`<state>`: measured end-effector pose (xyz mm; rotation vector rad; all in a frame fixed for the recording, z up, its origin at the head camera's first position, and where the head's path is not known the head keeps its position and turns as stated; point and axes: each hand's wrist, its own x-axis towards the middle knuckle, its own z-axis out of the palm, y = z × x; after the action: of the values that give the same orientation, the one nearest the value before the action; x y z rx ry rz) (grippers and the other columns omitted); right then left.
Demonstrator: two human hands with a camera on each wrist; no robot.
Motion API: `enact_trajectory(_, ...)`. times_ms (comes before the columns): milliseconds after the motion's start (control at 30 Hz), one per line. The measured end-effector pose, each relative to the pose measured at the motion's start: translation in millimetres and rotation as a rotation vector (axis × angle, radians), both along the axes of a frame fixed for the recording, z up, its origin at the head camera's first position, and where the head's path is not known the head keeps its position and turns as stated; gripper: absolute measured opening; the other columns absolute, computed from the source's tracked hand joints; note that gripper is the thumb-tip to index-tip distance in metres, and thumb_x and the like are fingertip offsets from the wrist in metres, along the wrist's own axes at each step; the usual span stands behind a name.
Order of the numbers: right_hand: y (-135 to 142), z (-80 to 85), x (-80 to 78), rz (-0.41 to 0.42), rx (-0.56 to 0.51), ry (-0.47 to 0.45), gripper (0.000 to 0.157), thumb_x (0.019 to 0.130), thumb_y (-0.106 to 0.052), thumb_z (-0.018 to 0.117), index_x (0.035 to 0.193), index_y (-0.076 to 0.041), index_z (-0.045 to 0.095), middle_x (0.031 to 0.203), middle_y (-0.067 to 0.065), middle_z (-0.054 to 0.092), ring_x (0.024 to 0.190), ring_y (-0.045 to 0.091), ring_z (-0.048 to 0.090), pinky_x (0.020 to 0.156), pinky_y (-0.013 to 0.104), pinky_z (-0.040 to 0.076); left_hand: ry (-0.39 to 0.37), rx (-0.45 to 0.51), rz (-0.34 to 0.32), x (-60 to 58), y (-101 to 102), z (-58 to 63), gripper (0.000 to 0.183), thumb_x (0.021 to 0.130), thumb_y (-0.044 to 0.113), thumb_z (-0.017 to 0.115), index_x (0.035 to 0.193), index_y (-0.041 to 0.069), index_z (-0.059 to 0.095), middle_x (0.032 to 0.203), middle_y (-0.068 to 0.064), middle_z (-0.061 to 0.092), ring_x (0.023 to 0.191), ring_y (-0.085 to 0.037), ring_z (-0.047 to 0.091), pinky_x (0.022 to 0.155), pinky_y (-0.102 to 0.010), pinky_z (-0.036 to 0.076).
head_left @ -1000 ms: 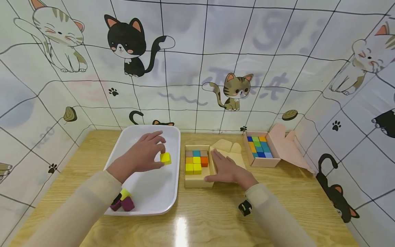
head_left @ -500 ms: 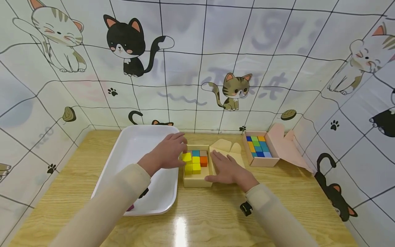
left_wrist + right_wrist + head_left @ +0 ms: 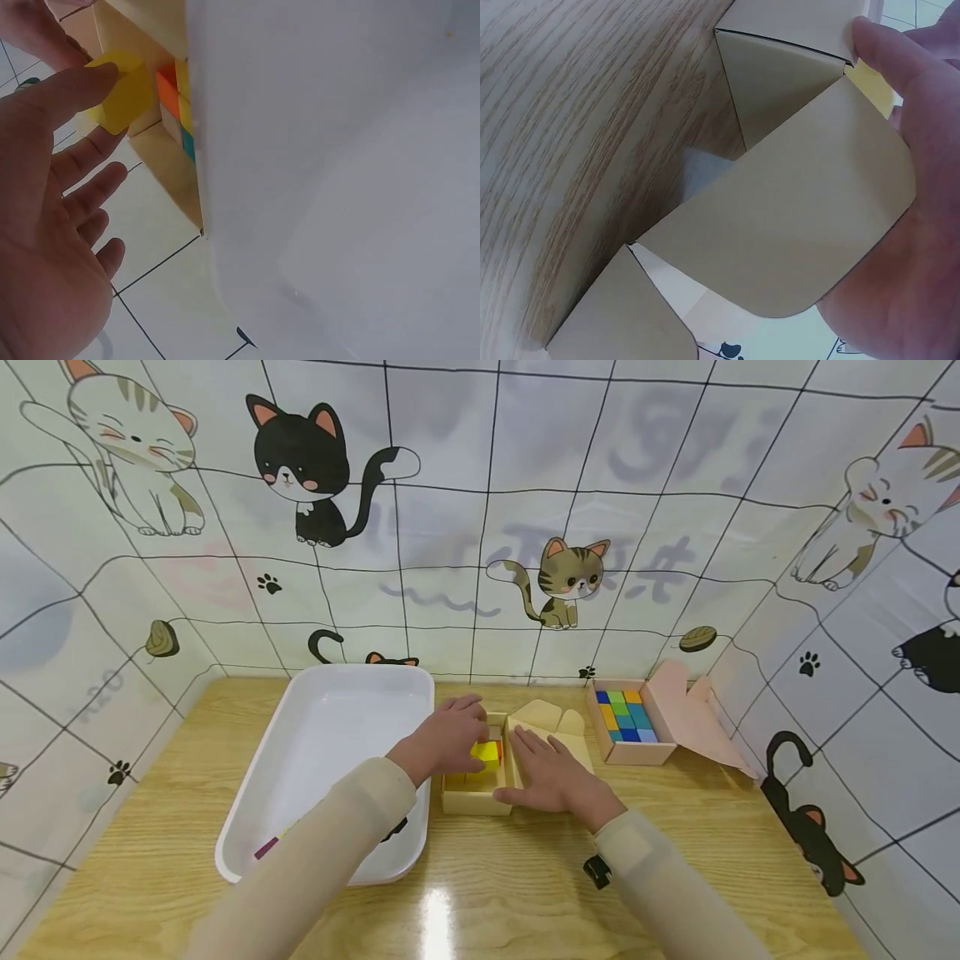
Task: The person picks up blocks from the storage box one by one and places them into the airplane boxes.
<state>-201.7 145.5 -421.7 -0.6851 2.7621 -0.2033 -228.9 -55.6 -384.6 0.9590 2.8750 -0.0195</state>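
My left hand point(image 3: 448, 739) pinches a yellow cube point(image 3: 124, 94) between thumb and fingertips. It holds the cube over the open cream cardboard box point(image 3: 474, 804), whose near side is visible below the hand. Inside, the left wrist view shows an orange cube point(image 3: 168, 88) and a teal cube point(image 3: 188, 144) beside other coloured ones; the hand hides much of the box in the head view. My right hand point(image 3: 555, 781) lies with fingers extended on the box's folded-back lid point(image 3: 542, 714), its thumb point(image 3: 892, 52) at the box edge.
A large white tray point(image 3: 322, 727) stands left of the cream box. A purple cube point(image 3: 266, 847) shows in its near left corner, partly behind the left sleeve. At the back right is a pink box point(image 3: 637, 753) full of coloured cubes, lid open.
My left hand has carried the yellow cube rightward from above the white tray to over the cream box. The right hand has stayed at the lid.
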Motion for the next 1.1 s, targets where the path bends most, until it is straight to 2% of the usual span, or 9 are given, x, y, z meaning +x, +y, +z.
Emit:
enact_trajectory(233, -1.2, -1.1, 0.8, -0.004, 0.001, -0.016, 0.101, 0.088, -0.071, 0.048, 0.157, -0.008, 0.011, 0.165, 0.011, 0.012, 0.154, 0.026, 0.013, 0.124, 0.053, 0.012, 0.007, -0.094, -0.012, -6.9, 12.5, -15.4, 0.036, 0.087, 0.045, 0.068, 0.113, 0.021, 0.073, 0.137, 0.002, 0.055, 0.150, -0.022, 0.024, 0.124, -0.042, 0.022)
enact_trajectory(400, -2.9, -2.1, 1.3, -0.008, -0.009, -0.022, 0.100, 0.088, -0.070, 0.048, 0.157, -0.008, 0.011, 0.165, 0.010, 0.011, 0.154, 0.026, 0.012, 0.124, 0.053, 0.012, -0.005, -0.115, -0.011, -8.1, 18.2, -22.4, 0.037, 0.085, 0.044, 0.070, 0.112, 0.018, 0.072, 0.138, 0.002, 0.054, 0.150, -0.022, 0.024, 0.124, -0.042, 0.022)
enact_trajectory(633, -2.8, -1.6, 1.5, -0.020, -0.001, -0.023, 0.099, 0.089, -0.068, 0.049, 0.157, -0.008, 0.011, 0.165, 0.009, 0.011, 0.154, 0.026, 0.011, 0.124, 0.054, 0.012, 0.063, -0.217, -0.039, -9.4, 24.9, -32.9, 0.058, 0.088, 0.048, 0.066, 0.135, 0.016, 0.058, 0.150, 0.001, 0.046, 0.150, -0.020, 0.024, 0.125, -0.040, 0.020)
enact_trajectory(767, -1.9, -1.5, 1.5, -0.024, -0.009, -0.025, 0.098, 0.089, -0.067, 0.050, 0.157, -0.008, 0.011, 0.165, 0.009, 0.011, 0.154, 0.025, 0.011, 0.124, 0.054, 0.012, 0.087, -0.258, -0.033, -10.3, 28.0, -37.6, 0.065, 0.088, 0.050, 0.064, 0.142, 0.017, 0.051, 0.154, 0.000, 0.041, 0.150, -0.020, 0.023, 0.125, -0.039, 0.018)
enact_trajectory(933, -1.6, -2.5, 1.0, -0.022, -0.013, -0.026, 0.098, 0.089, -0.067, 0.050, 0.157, -0.007, 0.011, 0.165, 0.010, 0.011, 0.154, 0.026, 0.012, 0.123, 0.054, 0.013, 0.084, -0.300, -0.014, -9.8, 28.5, -39.1, 0.069, 0.089, 0.050, 0.062, 0.147, 0.017, 0.044, 0.157, -0.002, 0.037, 0.151, -0.020, 0.022, 0.125, -0.040, 0.017)
enact_trajectory(1100, -2.1, -1.3, 1.0, -0.022, -0.001, -0.029, 0.099, 0.088, -0.069, 0.049, 0.157, -0.008, 0.011, 0.165, 0.010, 0.010, 0.154, 0.025, 0.011, 0.124, 0.053, 0.013, 0.077, -0.280, -0.016, -7.4, 24.4, -31.8, 0.065, 0.088, 0.048, 0.064, 0.143, 0.016, 0.048, 0.154, -0.003, 0.041, 0.149, -0.021, 0.024, 0.124, -0.040, 0.020)
